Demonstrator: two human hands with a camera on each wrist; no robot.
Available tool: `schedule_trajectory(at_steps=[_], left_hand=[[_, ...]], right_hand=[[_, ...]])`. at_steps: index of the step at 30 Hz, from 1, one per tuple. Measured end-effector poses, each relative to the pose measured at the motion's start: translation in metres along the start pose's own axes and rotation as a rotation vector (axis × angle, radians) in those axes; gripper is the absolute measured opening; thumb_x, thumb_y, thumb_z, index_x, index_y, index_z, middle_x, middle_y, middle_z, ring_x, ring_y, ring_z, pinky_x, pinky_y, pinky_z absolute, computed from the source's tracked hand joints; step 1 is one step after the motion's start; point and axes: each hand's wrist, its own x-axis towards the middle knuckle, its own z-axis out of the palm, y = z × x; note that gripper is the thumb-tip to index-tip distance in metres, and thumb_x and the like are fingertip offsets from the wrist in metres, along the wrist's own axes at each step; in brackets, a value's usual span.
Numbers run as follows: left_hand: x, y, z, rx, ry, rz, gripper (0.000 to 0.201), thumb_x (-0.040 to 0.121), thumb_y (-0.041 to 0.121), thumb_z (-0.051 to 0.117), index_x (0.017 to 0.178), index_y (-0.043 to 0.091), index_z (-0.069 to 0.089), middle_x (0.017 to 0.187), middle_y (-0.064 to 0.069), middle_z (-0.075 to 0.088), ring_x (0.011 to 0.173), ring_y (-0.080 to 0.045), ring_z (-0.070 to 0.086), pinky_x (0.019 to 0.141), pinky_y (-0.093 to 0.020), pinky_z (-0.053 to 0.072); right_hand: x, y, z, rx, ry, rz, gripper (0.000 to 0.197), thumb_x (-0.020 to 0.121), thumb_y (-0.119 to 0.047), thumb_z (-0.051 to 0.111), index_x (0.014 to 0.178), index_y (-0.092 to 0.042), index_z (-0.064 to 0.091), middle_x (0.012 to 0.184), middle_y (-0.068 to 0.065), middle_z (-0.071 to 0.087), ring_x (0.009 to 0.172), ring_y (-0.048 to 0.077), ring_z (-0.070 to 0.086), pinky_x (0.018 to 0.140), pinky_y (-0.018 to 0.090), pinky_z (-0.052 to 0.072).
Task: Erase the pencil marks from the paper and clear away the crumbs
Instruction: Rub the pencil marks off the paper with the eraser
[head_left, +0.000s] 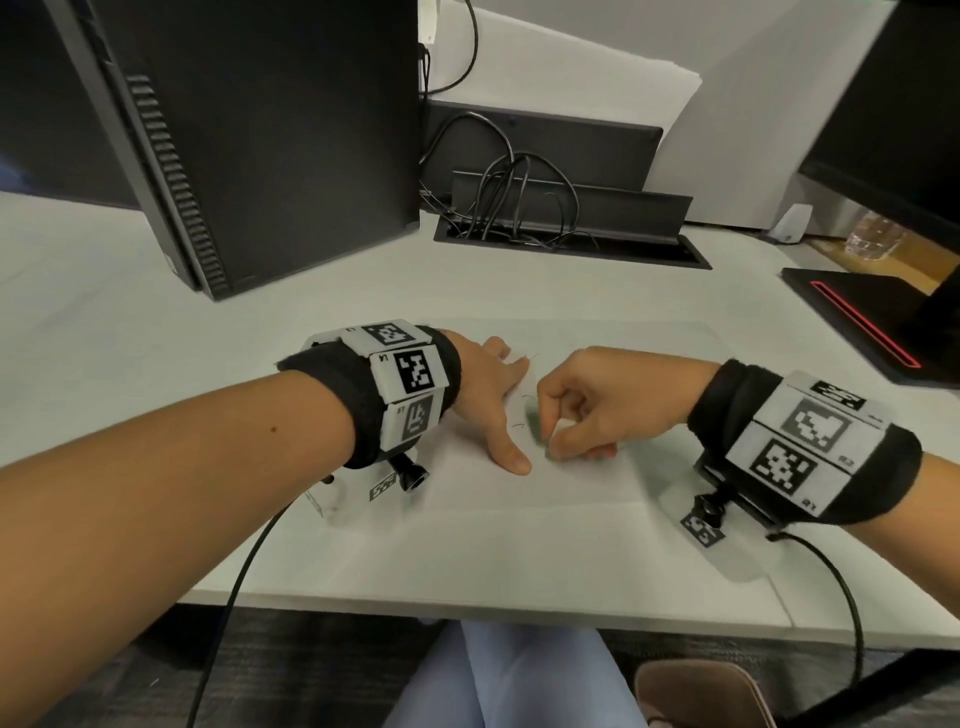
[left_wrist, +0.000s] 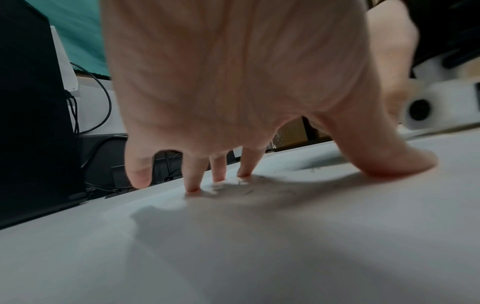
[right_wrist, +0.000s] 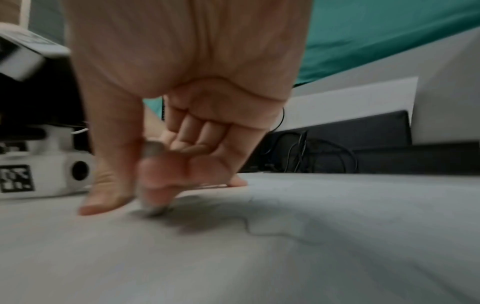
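Observation:
A white sheet of paper (head_left: 519, 483) lies on the desk in front of me. A grey smudge of pencil marks (head_left: 534, 423) and a few thin strokes sit between my hands. My left hand (head_left: 493, 400) presses flat on the paper (left_wrist: 233, 246), fingers spread, thumb (left_wrist: 394, 162) and fingertips (left_wrist: 193, 188) down. My right hand (head_left: 576, 415) pinches a small white eraser (head_left: 558, 430) between thumb and fingers, its dirty tip (right_wrist: 153, 209) on the paper (right_wrist: 259, 257) at the smudge. Dark crumbs (left_wrist: 313, 170) lie near the left thumb.
A black computer tower (head_left: 249, 140) stands at the back left. A cable tray with black cables (head_left: 519, 208) lies behind the paper. A black monitor base with a red stripe (head_left: 862, 322) sits at the right. The desk's front edge (head_left: 467, 610) is close to me.

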Motion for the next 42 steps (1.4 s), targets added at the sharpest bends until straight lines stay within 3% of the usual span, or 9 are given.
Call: schedule_trajectory(at_steps=[4, 8, 12, 16, 20, 24, 29, 32, 42], left_hand=[[0.000, 0.000, 0.000, 0.002, 0.006, -0.007, 0.117, 0.071, 0.069, 0.061, 0.148, 0.028, -0.016, 0.157, 0.002, -0.018, 0.146, -0.018, 0.002, 0.116, -0.040, 0.016], [0.005, -0.003, 0.001, -0.011, 0.011, 0.012, 0.118, 0.067, 0.070, 0.063, 0.148, 0.033, -0.015, 0.157, 0.002, -0.017, 0.146, -0.019, 0.003, 0.116, -0.042, 0.018], [0.005, -0.004, 0.002, 0.000, 0.012, 0.007, 0.120, 0.067, 0.072, 0.062, 0.148, 0.031, -0.015, 0.157, 0.003, -0.016, 0.146, -0.020, 0.006, 0.116, -0.042, 0.018], [0.007, -0.005, 0.002, -0.029, 0.005, 0.041, 0.113, 0.068, 0.069, 0.064, 0.149, 0.036, -0.008, 0.156, 0.000, -0.017, 0.146, -0.021, 0.001, 0.117, -0.043, 0.017], [0.006, -0.005, 0.002, -0.015, 0.022, 0.035, 0.116, 0.067, 0.070, 0.063, 0.149, 0.033, -0.010, 0.157, 0.001, -0.014, 0.146, -0.021, 0.006, 0.116, -0.043, 0.018], [0.005, -0.005, 0.001, -0.038, 0.021, 0.046, 0.113, 0.068, 0.068, 0.065, 0.149, 0.036, -0.008, 0.157, 0.001, -0.016, 0.146, -0.020, 0.002, 0.117, -0.041, 0.016], [0.005, -0.005, 0.002, -0.034, 0.030, 0.039, 0.115, 0.068, 0.068, 0.064, 0.149, 0.033, -0.010, 0.157, 0.001, -0.013, 0.146, -0.019, 0.004, 0.117, -0.042, 0.017], [0.006, -0.006, 0.002, -0.059, 0.021, 0.066, 0.110, 0.068, 0.066, 0.066, 0.148, 0.037, -0.004, 0.157, 0.002, -0.010, 0.145, -0.021, 0.005, 0.117, -0.044, 0.018], [0.004, -0.024, 0.001, -0.091, 0.059, 0.023, 0.112, 0.072, 0.062, 0.066, 0.151, 0.022, -0.003, 0.156, 0.011, -0.003, 0.143, -0.014, 0.016, 0.115, -0.039, 0.023]], right_hand=[[0.002, 0.008, -0.013, 0.023, 0.079, 0.060, 0.009, 0.080, -0.012, 0.070, 0.075, -0.015, 0.063, 0.066, 0.015, 0.066, 0.049, 0.012, 0.055, 0.054, 0.019, 0.047], [0.006, -0.001, -0.003, -0.001, -0.013, 0.003, 0.010, 0.080, -0.012, 0.069, 0.075, -0.016, 0.062, 0.067, 0.015, 0.066, 0.051, 0.014, 0.056, 0.053, 0.015, 0.047], [0.015, 0.001, -0.016, -0.041, 0.104, 0.047, 0.012, 0.079, -0.011, 0.070, 0.073, -0.018, 0.061, 0.068, 0.013, 0.067, 0.048, 0.012, 0.055, 0.053, 0.014, 0.045], [0.016, -0.007, -0.002, -0.032, -0.022, -0.029, 0.010, 0.080, -0.012, 0.069, 0.075, -0.016, 0.061, 0.063, 0.009, 0.065, 0.050, 0.014, 0.057, 0.054, 0.016, 0.048], [0.022, 0.000, -0.015, -0.059, 0.101, 0.022, 0.008, 0.079, -0.013, 0.070, 0.078, -0.017, 0.062, 0.075, 0.021, 0.070, 0.049, 0.012, 0.055, 0.053, 0.012, 0.045], [0.018, -0.005, -0.003, 0.007, -0.041, -0.029, 0.010, 0.080, -0.014, 0.071, 0.076, -0.016, 0.062, 0.069, 0.014, 0.068, 0.052, 0.013, 0.059, 0.054, 0.015, 0.049], [0.024, 0.004, -0.017, -0.048, 0.099, 0.023, 0.008, 0.079, -0.015, 0.071, 0.078, -0.017, 0.063, 0.074, 0.017, 0.070, 0.052, 0.012, 0.058, 0.057, 0.017, 0.049], [0.024, -0.002, -0.008, -0.064, 0.022, -0.020, 0.011, 0.080, -0.015, 0.070, 0.075, -0.020, 0.061, 0.070, 0.015, 0.069, 0.052, 0.012, 0.059, 0.055, 0.013, 0.047], [0.028, 0.002, -0.013, 0.008, 0.048, 0.023, 0.008, 0.081, -0.012, 0.069, 0.078, -0.015, 0.062, 0.063, 0.006, 0.065, 0.048, 0.010, 0.057, 0.052, 0.015, 0.048]])
